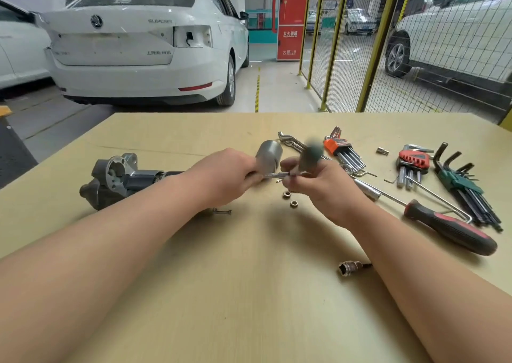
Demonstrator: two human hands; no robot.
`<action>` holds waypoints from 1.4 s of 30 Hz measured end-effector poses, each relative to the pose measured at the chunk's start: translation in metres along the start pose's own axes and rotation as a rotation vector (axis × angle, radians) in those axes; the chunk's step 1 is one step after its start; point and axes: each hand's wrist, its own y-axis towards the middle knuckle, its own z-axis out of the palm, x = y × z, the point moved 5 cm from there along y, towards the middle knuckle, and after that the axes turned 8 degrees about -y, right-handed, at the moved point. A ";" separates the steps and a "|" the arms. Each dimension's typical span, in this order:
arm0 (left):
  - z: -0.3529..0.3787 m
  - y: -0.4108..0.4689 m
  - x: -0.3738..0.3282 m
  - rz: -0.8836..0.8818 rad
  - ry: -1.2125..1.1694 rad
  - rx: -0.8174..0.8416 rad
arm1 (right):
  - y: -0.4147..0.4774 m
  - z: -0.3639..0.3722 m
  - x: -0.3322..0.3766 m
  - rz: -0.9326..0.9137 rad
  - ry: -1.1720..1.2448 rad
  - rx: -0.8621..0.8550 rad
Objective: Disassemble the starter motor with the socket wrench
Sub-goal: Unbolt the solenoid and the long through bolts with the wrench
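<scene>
The grey starter motor (122, 178) lies on its side on the wooden table (249, 293), at the left. My left hand (224, 175) grips its rear part, where a silver cylinder (268, 155) sticks up past my fingers. My right hand (318, 188) pinches a thin metal shaft that runs across to my left hand; its green handle (311, 153) is blurred and stands above my fingers. Two small nuts (290, 198) lie on the table just below my hands. A loose bolt (223, 212) lies under my left wrist.
To the right lie a red-and-black handled driver (448, 228), several hex key sets (343, 149), a wrench (291, 141) and a small socket (382, 150). Another socket (349, 267) sits by my right forearm. Beyond the table stand a white car (149, 41) and a yellow fence (379, 44).
</scene>
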 end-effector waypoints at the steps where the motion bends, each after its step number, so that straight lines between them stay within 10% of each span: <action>1: -0.002 0.001 0.000 0.006 -0.026 -0.019 | 0.000 0.000 -0.001 -0.011 -0.021 0.005; 8: -0.011 -0.006 -0.001 0.004 -0.256 -0.047 | 0.001 0.006 -0.005 0.217 0.024 -0.053; 17: -0.004 0.002 -0.001 -0.084 0.085 0.225 | -0.003 0.005 0.006 -0.033 -0.110 0.052; 22: -0.012 -0.005 -0.002 0.006 -0.031 0.083 | -0.002 0.012 -0.003 0.218 -0.072 -0.019; 31: -0.008 0.000 0.004 -0.020 0.026 0.107 | -0.002 0.008 0.011 -0.198 -0.260 -0.044; 42: -0.007 -0.011 0.000 0.067 0.038 -0.076 | -0.005 0.017 0.012 0.101 -0.097 0.051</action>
